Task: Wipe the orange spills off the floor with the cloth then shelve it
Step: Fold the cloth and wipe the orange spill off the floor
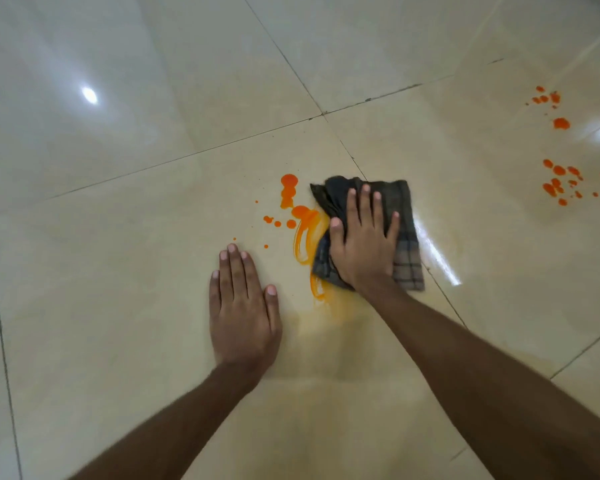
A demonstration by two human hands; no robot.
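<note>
- Cloth, dark grey plaid, folded (406, 244): I see it on the glossy beige tile floor (118, 237).
- Right hand (362, 244): fingers spread, palm flat on cloth.
- Left hand (243, 306): flat on floor, left of cloth.
- Orange smeared spill (302, 216): touching cloth's left edge; orange droplets (558, 181) well right of cloth.
</note>
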